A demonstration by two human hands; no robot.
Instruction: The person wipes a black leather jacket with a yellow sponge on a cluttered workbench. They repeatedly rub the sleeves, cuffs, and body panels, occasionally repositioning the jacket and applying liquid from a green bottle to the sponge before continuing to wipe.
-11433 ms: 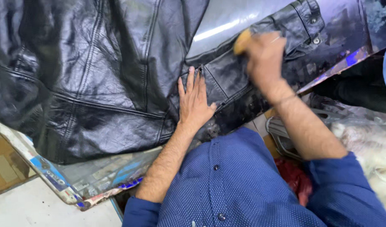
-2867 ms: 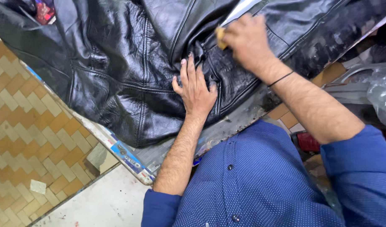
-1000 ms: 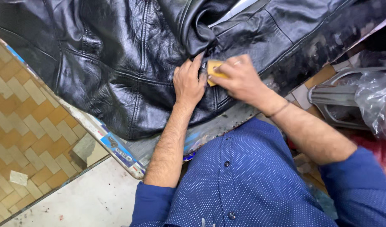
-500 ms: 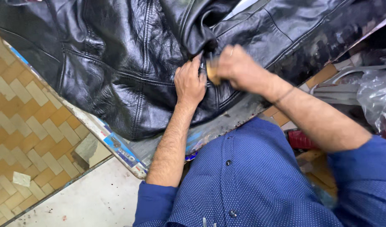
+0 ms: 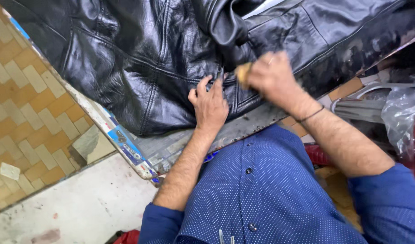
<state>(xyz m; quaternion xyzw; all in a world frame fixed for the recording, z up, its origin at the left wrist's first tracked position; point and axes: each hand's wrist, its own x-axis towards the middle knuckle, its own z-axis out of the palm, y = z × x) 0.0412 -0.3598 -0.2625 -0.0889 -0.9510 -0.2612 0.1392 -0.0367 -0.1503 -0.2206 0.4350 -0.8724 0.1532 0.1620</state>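
My left hand (image 5: pixel 210 101) lies flat, palm down, fingers spread, on the black leather jacket (image 5: pixel 139 58); it grips nothing, only presses the leather near the lower hem. My right hand (image 5: pixel 273 77) is clenched around a small yellowish-tan pad (image 5: pixel 243 72), of which only one end shows past my fingers. The pad touches the jacket just beside the fingertips of my left hand, at a seam below a thick fold of leather. The right hand is somewhat blurred, so the exact finger positions are unclear. A thin dark band (image 5: pixel 310 115) sits on my right wrist.

The jacket is spread across the table (image 5: pixel 243 129), covering most of it; its surface is glossy and creased. The table's near edge is bare, grey and scuffed, with a worn strip of blue and white along its left side. Left of the table: floor of tan and yellow tiles (image 5: pixel 26 104), then pale concrete (image 5: pixel 76 203). Right of my arm: clear crumpled plastic (image 5: pixel 401 117) and grey metal parts (image 5: pixel 361 106). I wear a blue dotted shirt (image 5: pixel 261 194), sleeves pushed up.
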